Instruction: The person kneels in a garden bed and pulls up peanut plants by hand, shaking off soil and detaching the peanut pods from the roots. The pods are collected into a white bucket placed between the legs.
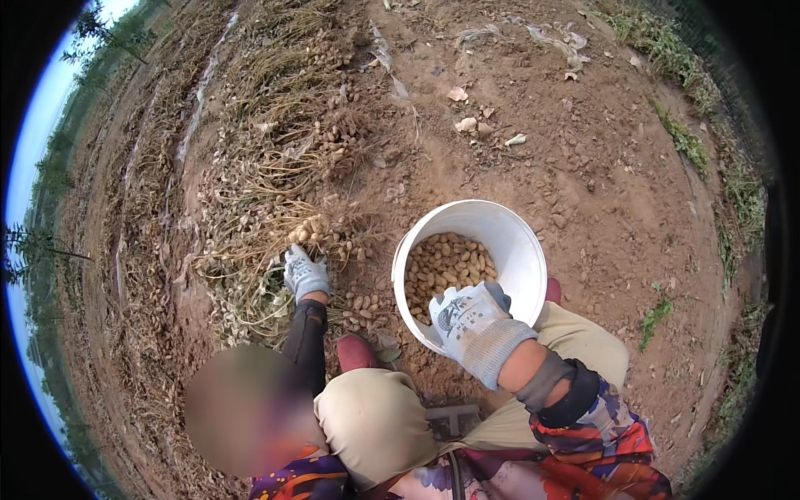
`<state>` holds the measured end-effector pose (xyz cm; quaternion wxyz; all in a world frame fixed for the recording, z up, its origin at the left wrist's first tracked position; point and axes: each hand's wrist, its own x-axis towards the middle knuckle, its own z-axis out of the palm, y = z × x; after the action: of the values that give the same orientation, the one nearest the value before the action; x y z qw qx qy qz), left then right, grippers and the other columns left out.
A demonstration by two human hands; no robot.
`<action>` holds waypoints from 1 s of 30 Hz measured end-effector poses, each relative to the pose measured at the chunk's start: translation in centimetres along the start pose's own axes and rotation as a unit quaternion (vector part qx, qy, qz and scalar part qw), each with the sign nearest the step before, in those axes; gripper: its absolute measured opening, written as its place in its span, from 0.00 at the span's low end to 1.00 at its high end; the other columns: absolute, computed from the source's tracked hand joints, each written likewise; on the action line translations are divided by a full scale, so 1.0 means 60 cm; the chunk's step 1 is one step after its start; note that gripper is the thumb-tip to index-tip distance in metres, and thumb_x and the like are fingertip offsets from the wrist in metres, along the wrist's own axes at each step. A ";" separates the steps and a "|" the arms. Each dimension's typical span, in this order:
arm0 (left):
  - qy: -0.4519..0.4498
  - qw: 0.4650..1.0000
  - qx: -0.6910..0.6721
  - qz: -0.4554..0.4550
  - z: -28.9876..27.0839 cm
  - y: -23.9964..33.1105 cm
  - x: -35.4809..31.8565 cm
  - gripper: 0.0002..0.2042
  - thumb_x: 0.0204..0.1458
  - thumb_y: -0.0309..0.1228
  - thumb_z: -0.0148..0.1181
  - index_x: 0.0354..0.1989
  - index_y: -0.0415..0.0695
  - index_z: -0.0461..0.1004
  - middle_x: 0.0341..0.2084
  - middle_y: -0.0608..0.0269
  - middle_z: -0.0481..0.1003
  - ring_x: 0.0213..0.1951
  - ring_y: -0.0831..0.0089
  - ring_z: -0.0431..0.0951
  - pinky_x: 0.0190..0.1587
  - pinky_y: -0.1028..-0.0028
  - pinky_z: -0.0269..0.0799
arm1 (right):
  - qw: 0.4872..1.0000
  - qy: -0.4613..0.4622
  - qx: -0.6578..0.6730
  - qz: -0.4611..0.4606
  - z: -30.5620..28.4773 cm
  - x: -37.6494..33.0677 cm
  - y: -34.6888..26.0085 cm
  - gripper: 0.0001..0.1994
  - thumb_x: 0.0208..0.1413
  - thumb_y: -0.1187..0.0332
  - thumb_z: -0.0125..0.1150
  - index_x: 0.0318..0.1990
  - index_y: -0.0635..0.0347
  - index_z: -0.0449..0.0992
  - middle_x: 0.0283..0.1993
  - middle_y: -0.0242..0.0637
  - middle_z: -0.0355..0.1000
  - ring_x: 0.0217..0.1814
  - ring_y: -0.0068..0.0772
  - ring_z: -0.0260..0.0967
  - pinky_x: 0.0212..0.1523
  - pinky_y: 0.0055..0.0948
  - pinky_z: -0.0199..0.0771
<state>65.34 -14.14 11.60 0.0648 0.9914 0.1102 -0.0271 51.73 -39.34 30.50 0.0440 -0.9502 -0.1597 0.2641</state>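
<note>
My left hand [306, 273], in a grey-white work glove, is at the near end of a row of pulled, dried peanut plants [275, 179]. Its fingers are closed at the stems, just below a cluster of pale peanuts [311, 229]. A white bucket [523, 267] stands between my feet, partly filled with peanuts in their shells [450, 258]. Over its near rim reaches my right hand [473, 321], gloved the same way. The fingers there are curled inward above the peanuts, and whatever they may hold is hidden.
Loose peanuts [364, 308] lie on the soil beside my red shoe [357, 352]. Torn plastic film [567, 46] and dry leaves [457, 94] are scattered farther off. Green weeds [683, 142] edge the field on the right. More plant rows run along the left.
</note>
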 end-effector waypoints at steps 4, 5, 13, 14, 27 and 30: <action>-0.247 0.924 0.120 0.266 0.046 0.047 -0.076 0.29 0.40 0.38 0.63 0.52 0.41 0.63 0.47 0.49 0.69 0.49 0.57 0.70 0.49 0.65 0.67 | 1.000 0.005 -0.005 -0.008 -0.005 0.000 -0.001 0.12 0.50 0.63 0.50 0.38 0.60 0.71 0.32 0.42 0.71 0.35 0.39 0.72 0.33 0.40 0.68; -0.249 0.944 0.088 0.198 0.004 0.073 -0.076 0.31 0.39 0.37 0.65 0.54 0.43 0.62 0.49 0.52 0.69 0.50 0.56 0.69 0.50 0.63 0.66 | 1.000 0.003 -0.003 0.003 -0.001 -0.007 0.008 0.12 0.50 0.63 0.50 0.38 0.60 0.71 0.32 0.42 0.71 0.35 0.39 0.72 0.33 0.40 0.68; -0.234 0.937 0.101 0.239 -0.072 0.057 -0.055 0.26 0.43 0.43 0.60 0.52 0.48 0.66 0.47 0.53 0.71 0.49 0.57 0.70 0.50 0.60 0.65 | 1.000 0.023 0.000 -0.001 -0.016 -0.016 0.006 0.11 0.51 0.63 0.50 0.37 0.59 0.72 0.33 0.42 0.72 0.36 0.39 0.73 0.33 0.41 0.69; -0.187 0.945 0.115 0.243 -0.089 0.036 -0.045 0.25 0.42 0.43 0.61 0.50 0.47 0.67 0.42 0.53 0.73 0.45 0.56 0.72 0.47 0.62 0.67 | 0.999 0.031 0.003 -0.016 -0.017 -0.008 0.002 0.11 0.51 0.64 0.50 0.37 0.59 0.72 0.33 0.42 0.72 0.36 0.39 0.73 0.33 0.41 0.69; -0.322 0.875 -0.247 0.264 -0.347 0.042 -0.013 0.24 0.38 0.20 0.66 0.48 0.37 0.68 0.34 0.65 0.75 0.37 0.80 0.72 0.43 0.76 0.70 | 0.957 0.206 0.204 -0.001 -0.014 -0.002 0.029 0.18 0.48 0.60 0.57 0.44 0.61 0.69 0.44 0.48 0.69 0.42 0.46 0.70 0.40 0.40 0.70; -0.313 0.878 -0.266 0.248 -0.406 0.066 -0.075 0.22 0.38 0.20 0.66 0.46 0.37 0.70 0.33 0.68 0.74 0.35 0.82 0.71 0.40 0.78 0.70 | 0.882 0.205 0.420 -0.052 -0.013 0.003 0.028 0.27 0.45 0.57 0.63 0.51 0.62 0.66 0.46 0.51 0.69 0.46 0.46 0.69 0.44 0.36 0.69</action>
<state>62.80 -15.63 36.52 0.3615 0.8716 -0.1619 -0.2887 52.75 -40.88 30.76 0.4846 -0.8658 -0.0702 0.1033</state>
